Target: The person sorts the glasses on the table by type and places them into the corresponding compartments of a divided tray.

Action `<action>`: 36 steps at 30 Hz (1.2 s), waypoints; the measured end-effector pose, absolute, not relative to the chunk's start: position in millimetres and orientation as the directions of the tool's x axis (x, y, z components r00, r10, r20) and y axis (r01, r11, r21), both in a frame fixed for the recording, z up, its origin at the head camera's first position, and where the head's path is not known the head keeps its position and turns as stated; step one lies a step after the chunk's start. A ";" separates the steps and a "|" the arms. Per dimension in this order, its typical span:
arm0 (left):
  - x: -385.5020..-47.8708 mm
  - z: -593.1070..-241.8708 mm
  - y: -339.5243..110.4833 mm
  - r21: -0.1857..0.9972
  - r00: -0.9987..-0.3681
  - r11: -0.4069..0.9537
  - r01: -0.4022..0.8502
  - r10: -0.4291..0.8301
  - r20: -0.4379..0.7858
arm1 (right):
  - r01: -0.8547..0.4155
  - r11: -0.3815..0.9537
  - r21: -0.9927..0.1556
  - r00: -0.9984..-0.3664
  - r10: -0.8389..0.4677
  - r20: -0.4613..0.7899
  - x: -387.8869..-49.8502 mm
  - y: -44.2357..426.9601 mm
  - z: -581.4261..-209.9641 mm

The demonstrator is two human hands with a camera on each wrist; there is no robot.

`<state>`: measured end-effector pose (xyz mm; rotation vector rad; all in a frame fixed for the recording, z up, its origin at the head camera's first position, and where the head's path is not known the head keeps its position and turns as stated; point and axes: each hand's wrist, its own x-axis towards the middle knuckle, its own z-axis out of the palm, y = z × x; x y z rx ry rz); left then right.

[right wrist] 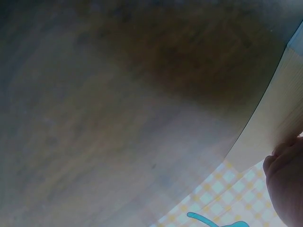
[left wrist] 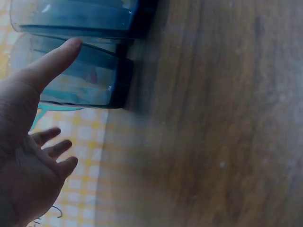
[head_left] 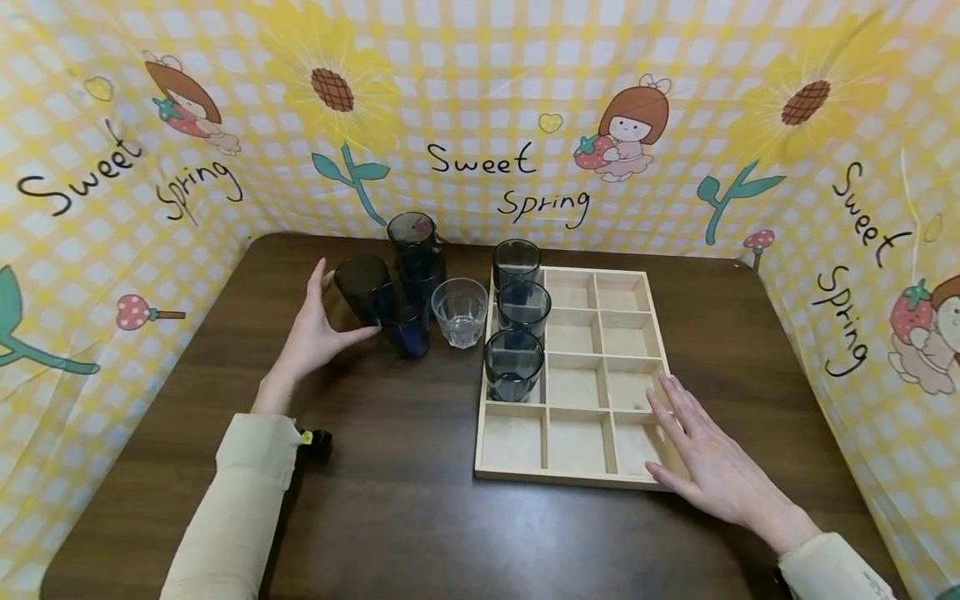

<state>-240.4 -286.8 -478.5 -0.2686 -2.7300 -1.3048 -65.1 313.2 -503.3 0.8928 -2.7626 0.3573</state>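
My right hand (head_left: pixel 708 462), fingers straight, is at the right edge of the wooden tray (head_left: pixel 581 442). Three dark cups (head_left: pixel 514 379) stand in its left boxes. My left hand (head_left: pixel 311 333) is spread wide beside tall blue cups (head_left: pixel 408 329). A clear cup (head_left: pixel 460 321) stands between those and the tray.

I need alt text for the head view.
A person's left hand is beside dark glass tumblers; the right hand is at a pale wooden compartment tray holding three more. A clear glass tumbler stands left of the tray.
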 end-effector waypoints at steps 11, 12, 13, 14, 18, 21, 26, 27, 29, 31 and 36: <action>-266.1 -484.2 -295.8 0.979 -0.925 0.120 0.164 0.363 0.111 | -0.591 0.789 -0.169 -0.798 -0.542 0.262 -69.3 312.1 -500.4; -267.7 -484.4 -296.5 0.983 -0.919 0.088 0.160 0.376 0.116 | -0.587 0.791 -0.172 -0.802 -0.540 0.255 -69.3 311.9 -500.0; -268.8 -484.6 -296.8 0.986 -0.915 0.059 0.157 0.385 0.122 | -0.582 0.794 -0.174 -0.807 -0.537 0.246 -69.1 311.9 -499.4; -269.5 -484.8 -296.6 0.987 -0.912 0.039 0.154 0.390 0.127 | -0.576 0.798 -0.177 -0.812 -0.534 0.237 -68.8 311.9 -498.9; -270.6 -486.2 -291.7 0.985 -0.920 0.026 0.171 0.363 0.150 | -0.562 0.806 -0.185 -0.823 -0.523 0.222 -66.3 312.0 -497.7; -270.6 -487.3 -285.6 0.980 -0.929 0.020 0.197 0.324 0.180 | -0.554 0.810 -0.194 -0.829 -0.514 0.221 -64.2 312.2 -498.0; -269.2 -487.4 -280.9 0.979 -0.941 -0.030 0.200 0.274 0.201 | -0.542 0.813 -0.213 -0.838 -0.505 0.206 -62.6 310.9 -499.8; -268.9 -487.0 -280.6 0.981 -0.944 -0.029 0.192 0.266 0.193 | -0.541 0.814 -0.214 -0.839 -0.504 0.204 -62.9 310.6 -500.0; -268.1 -486.0 -280.0 0.984 -0.953 -0.013 0.177 0.248 0.174 | -0.539 0.815 -0.211 -0.840 -0.503 0.204 -63.2 310.2 -500.2; -267.4 -485.3 -279.0 0.986 -0.961 0.001 0.167 0.224 0.162 | -0.541 0.814 -0.211 -0.838 -0.503 0.211 -63.3 310.2 -500.2; -263.0 -484.4 -278.0 0.983 -0.971 -0.046 0.176 0.154 0.181 | -0.555 0.804 -0.211 -0.827 -0.509 0.238 -63.7 310.8 -500.5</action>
